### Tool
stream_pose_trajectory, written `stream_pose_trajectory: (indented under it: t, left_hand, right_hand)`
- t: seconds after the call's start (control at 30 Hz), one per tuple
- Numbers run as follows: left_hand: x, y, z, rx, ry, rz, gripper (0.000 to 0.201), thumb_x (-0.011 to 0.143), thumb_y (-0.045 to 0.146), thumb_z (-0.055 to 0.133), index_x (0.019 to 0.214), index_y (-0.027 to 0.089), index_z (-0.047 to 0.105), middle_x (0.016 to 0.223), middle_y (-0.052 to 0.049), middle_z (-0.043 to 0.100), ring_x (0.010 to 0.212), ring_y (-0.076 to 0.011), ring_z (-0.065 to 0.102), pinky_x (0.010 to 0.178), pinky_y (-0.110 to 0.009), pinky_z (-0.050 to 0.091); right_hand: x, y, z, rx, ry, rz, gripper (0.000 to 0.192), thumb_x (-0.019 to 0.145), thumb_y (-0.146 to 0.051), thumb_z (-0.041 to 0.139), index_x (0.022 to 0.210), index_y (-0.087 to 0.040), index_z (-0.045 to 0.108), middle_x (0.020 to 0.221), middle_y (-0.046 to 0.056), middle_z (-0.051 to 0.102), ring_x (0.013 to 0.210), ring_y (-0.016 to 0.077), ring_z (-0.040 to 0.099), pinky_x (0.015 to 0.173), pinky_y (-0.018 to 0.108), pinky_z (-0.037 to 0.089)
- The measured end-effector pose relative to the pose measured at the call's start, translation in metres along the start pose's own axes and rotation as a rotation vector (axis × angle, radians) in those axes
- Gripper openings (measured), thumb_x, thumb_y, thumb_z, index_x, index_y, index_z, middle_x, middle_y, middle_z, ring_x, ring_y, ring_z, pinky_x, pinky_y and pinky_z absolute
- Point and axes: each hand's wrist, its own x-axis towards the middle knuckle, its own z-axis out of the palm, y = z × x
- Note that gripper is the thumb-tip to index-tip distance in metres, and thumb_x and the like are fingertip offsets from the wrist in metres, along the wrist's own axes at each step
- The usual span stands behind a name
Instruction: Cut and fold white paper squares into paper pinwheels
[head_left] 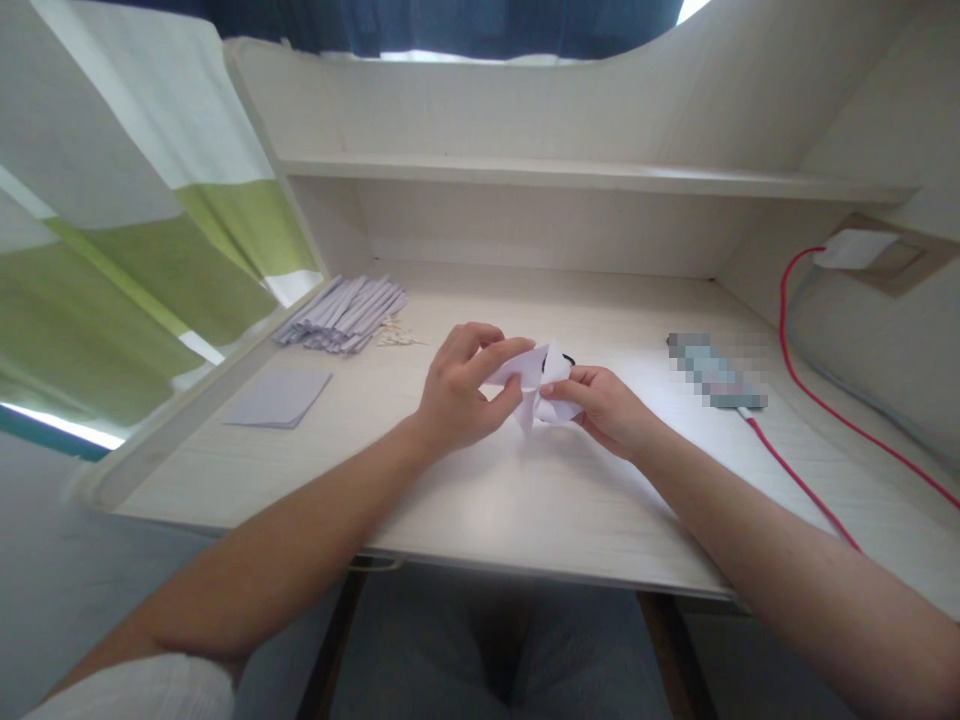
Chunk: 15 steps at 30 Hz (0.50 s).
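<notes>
Two hands meet over the middle of the bench (525, 500), and between them sits one piece of folded white paper (536, 385), held just above the surface. The left hand (461, 385) pinches its upper left flap with thumb and fingers closed on it; the right hand (607, 405) grips the lower right edge the same way. Such paper looks light, thin and limp, likely to crease or tear under a hard pull, so the folded edges and corners seem the soundest places to hold. One flat square sheet (277, 397) lies to the left, well apart. Behind it rests one bundle of folded strips (345, 312), too many to count. One red cable (817, 400) runs along the right.
</notes>
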Motion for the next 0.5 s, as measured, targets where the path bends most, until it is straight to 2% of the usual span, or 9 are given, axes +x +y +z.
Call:
stream_pose_trajectory:
  t: [0.17, 0.23, 0.3, 0.37, 0.43, 0.5]
  left_hand:
    - [0.002, 0.0, -0.001, -0.093, -0.023, -0.095, 0.032, 0.089, 0.017, 0.068, 0.119, 0.026, 0.073, 0.112, -0.008, 0.065, 0.108, -0.0223, 0.062, 0.097, -0.04, 0.053]
    - [0.003, -0.003, 0.001, -0.139, -0.015, -0.189, 0.036, 0.089, 0.021, 0.068, 0.124, 0.025, 0.069, 0.116, -0.008, 0.066, 0.109, -0.0224, 0.062, 0.098, -0.041, 0.052]
    - [0.004, -0.008, 0.005, -0.241, 0.011, -0.379, 0.042, 0.088, 0.028, 0.071, 0.129, 0.025, 0.064, 0.119, -0.008, 0.067, 0.106, -0.0214, 0.064, 0.093, -0.038, 0.053]
    - [0.006, -0.015, 0.01, -0.43, 0.012, -0.678, 0.047, 0.086, 0.041, 0.074, 0.128, 0.023, 0.062, 0.117, -0.009, 0.069, 0.102, -0.0209, 0.067, 0.084, -0.033, 0.054]
    - [0.007, -0.021, 0.014, -0.692, -0.115, -0.945, 0.052, 0.087, 0.056, 0.068, 0.124, 0.02, 0.061, 0.109, -0.009, 0.072, 0.092, -0.0206, 0.071, 0.073, -0.03, 0.054]
    - [0.006, -0.022, 0.017, -0.911, -0.303, -1.048, 0.059, 0.087, 0.067, 0.063, 0.121, 0.019, 0.062, 0.099, -0.008, 0.074, 0.08, -0.0203, 0.072, 0.065, -0.029, 0.054]
  right_hand:
    - [0.005, 0.005, -0.005, -0.021, 0.06, -0.07, 0.029, 0.072, -0.036, 0.087, 0.086, -0.013, 0.077, 0.079, 0.004, 0.073, 0.067, 0.0149, 0.058, 0.067, 0.031, 0.04]
    - [0.006, 0.006, -0.007, -0.02, 0.079, -0.106, 0.029, 0.073, -0.037, 0.089, 0.088, -0.014, 0.078, 0.081, 0.004, 0.074, 0.068, 0.0149, 0.06, 0.067, 0.031, 0.041]
    - [0.007, 0.006, -0.008, 0.002, 0.083, -0.144, 0.028, 0.073, -0.037, 0.09, 0.089, -0.015, 0.079, 0.082, 0.003, 0.076, 0.07, 0.015, 0.062, 0.069, 0.03, 0.044]
    - [0.007, 0.006, -0.009, 0.044, 0.068, -0.18, 0.027, 0.074, -0.036, 0.09, 0.09, -0.017, 0.08, 0.085, 0.003, 0.077, 0.073, 0.015, 0.064, 0.072, 0.03, 0.048]
    - [0.006, 0.004, -0.008, 0.08, 0.049, -0.211, 0.028, 0.074, -0.037, 0.091, 0.091, -0.018, 0.08, 0.086, 0.003, 0.077, 0.074, 0.015, 0.066, 0.073, 0.031, 0.051]
    - [0.006, 0.004, -0.008, 0.08, 0.037, -0.226, 0.03, 0.074, -0.04, 0.091, 0.092, -0.018, 0.08, 0.085, 0.003, 0.078, 0.073, 0.0154, 0.067, 0.073, 0.032, 0.055]
